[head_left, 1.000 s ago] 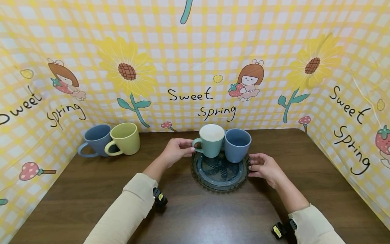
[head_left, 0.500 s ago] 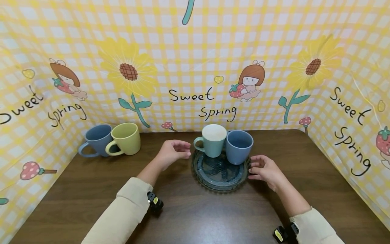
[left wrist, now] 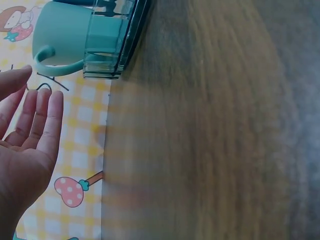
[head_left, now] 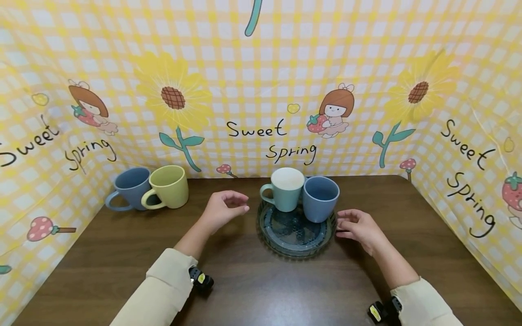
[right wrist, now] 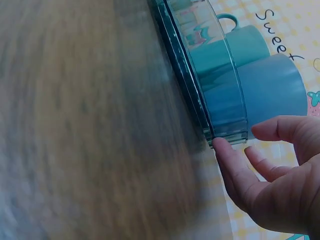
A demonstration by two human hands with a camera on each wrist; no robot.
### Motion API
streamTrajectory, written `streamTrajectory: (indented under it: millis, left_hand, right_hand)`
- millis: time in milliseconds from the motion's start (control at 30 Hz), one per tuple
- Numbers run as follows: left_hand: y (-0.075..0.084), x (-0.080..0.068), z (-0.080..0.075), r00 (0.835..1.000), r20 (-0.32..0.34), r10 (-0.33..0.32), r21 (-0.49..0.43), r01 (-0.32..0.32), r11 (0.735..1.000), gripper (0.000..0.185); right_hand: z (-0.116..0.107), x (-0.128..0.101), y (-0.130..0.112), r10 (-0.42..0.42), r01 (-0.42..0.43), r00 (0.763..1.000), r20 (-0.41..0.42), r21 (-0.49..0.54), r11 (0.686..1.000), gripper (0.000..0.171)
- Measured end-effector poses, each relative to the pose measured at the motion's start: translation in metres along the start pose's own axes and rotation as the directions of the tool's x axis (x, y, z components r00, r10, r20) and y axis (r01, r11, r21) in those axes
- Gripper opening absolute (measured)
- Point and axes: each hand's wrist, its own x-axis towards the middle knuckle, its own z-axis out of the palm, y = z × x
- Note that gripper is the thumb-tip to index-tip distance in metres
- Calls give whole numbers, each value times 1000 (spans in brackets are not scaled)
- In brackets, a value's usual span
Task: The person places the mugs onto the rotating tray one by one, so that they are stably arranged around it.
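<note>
A round, see-through dark tray (head_left: 295,237) with a raised ribbed wall stands on the table. At its back are a mint-green mug (head_left: 287,195), handle to the left, and a blue mug (head_left: 320,203), both upright and side by side. My left hand (head_left: 221,210) is in the air left of the tray, fingers loosely bent and holding nothing, apart from the green mug's handle (left wrist: 47,61). On the other side, my right hand (head_left: 359,228) is at the tray's right wall; in the right wrist view its fingertips meet the clear rim, close to the blue mug's side.
Another blue mug (head_left: 131,189) and a yellow-green mug (head_left: 169,189) stand close together at the back left of the brown wooden table (head_left: 261,294). A yellow checked cloth (head_left: 261,81) hangs behind the table and along both sides.
My left hand has let go of the green mug's handle and drawn back left, toward me. The right hand has stayed by the tray. Both mugs remain on the tray.
</note>
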Motion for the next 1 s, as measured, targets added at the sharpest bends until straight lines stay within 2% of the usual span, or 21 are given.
streamTrajectory:
  millis: [267,533,800,1000]
  left_hand:
    - [-1,-11,-6,999,-46,8,-34,-10,999,24]
    - [-7,-20,-14,997,-76,27,-62,-32,998,27]
    - [-8,-32,-23,992,-122,21,-58,-28,998,29]
    - [-12,-43,-30,989,-144,44,-72,-55,996,32]
  right_hand:
    - [0,5,1,-34,34,999,-1,0,999,46]
    - [-2,8,1,-31,31,1000,5,-37,999,49]
    - [4,8,2,-24,23,999,-23,-28,999,52]
    - [7,6,1,-28,27,999,-36,-17,999,52]
